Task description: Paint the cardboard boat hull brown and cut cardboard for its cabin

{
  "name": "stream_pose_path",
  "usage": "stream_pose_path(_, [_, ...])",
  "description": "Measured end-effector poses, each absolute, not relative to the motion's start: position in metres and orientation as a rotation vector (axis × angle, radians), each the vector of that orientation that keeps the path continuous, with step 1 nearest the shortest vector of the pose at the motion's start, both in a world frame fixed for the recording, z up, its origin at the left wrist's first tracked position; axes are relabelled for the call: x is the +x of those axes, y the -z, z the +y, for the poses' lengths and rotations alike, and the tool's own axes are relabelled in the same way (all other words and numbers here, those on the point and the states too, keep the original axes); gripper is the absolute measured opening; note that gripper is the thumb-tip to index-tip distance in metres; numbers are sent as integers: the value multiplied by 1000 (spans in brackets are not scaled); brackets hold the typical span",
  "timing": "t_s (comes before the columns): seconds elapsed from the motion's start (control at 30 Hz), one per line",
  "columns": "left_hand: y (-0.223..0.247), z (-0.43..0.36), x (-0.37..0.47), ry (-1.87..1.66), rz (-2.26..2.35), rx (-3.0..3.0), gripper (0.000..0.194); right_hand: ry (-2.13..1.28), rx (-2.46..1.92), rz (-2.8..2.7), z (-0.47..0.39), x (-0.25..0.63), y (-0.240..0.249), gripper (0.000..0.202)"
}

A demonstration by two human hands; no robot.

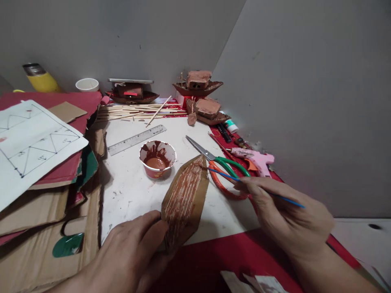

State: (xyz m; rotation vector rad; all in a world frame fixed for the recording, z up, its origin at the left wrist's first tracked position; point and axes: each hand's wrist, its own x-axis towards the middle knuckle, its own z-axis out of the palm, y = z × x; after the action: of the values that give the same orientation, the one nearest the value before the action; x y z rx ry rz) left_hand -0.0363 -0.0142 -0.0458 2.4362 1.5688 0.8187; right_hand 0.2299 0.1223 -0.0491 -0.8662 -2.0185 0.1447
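My left hand [139, 246] grips the near left edge of a long cardboard piece [185, 195] with pointed ends. Uneven reddish-brown paint covers its ridged middle, and a plain brown border runs around it. My right hand [284, 215] pinches a thin blue paintbrush [224, 174], whose tip touches the far end of the cardboard piece. Left of that end stands a paper cup [158, 160] with brown paint inside and smeared on its wall. Scissors [210, 156] with green and orange handles lie just beyond the brush, partly behind my right hand.
A clear ruler [137, 139] and several wooden sticks [134, 110] lie farther back. Small brown model boats [198, 83] stand by the wall. Stacked cardboard [51, 203] and a drawn sheet [39, 142] fill the left side. A pink glue gun [253, 158] lies at right.
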Motion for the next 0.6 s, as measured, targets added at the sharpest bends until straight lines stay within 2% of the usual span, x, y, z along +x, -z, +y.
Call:
stream_pose_path(0.2, [47,-16,-36,-828,1580,2449,11,-259,-778,-2102,122,230,51,14])
stream_pose_path(0.43, [45,-14,-37,-807,1582,2425,9,-270,-895,-1947,115,230,43,11])
stream_pose_path(0.6, [47,-15,-37,-826,1592,2440,12,-367,-882,-2045,115,230,41,12])
